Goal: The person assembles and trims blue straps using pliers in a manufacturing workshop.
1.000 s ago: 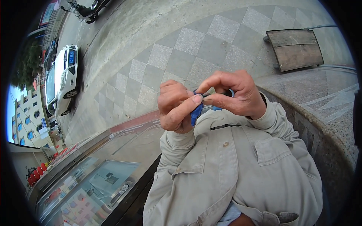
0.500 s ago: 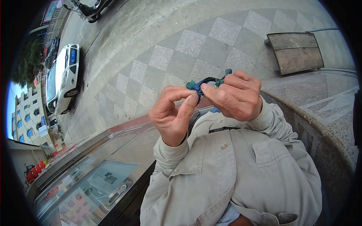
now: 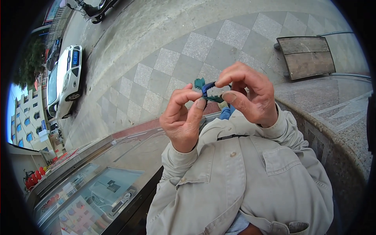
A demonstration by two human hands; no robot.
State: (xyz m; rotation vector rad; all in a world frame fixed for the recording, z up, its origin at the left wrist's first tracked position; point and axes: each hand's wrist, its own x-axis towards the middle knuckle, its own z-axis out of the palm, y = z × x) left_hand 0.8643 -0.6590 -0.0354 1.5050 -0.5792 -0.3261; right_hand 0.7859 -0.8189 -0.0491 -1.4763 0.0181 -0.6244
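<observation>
Before my chest is a small loop of twisted cloth strip [image 3: 205, 90], blue and dark green, with a ruffled green end sticking up on its left. My left hand [image 3: 182, 117] pinches the crossing of the strips between thumb and forefinger. On the other side, my right hand [image 3: 250, 96] has its curled forefinger at the blue strip and its thumb lower, near the green strip. A gap shows between that thumb and forefinger, with the loop spanning it. Part of the loop is hidden behind the right fingers.
To the left lies a glass-topped counter [image 3: 129, 156]. A stone ledge [image 3: 333, 113] runs along the right, with a wooden-topped stand [image 3: 307, 57] beyond it. Ahead is tiled pavement [image 3: 196, 45], with a parked white car [image 3: 64, 82] and a scooter [image 3: 94, 9] farther left.
My right thumb has drawn away from the knot and spread from the forefinger, widening the loop. The left hand keeps its pinch and has shifted slightly right.
</observation>
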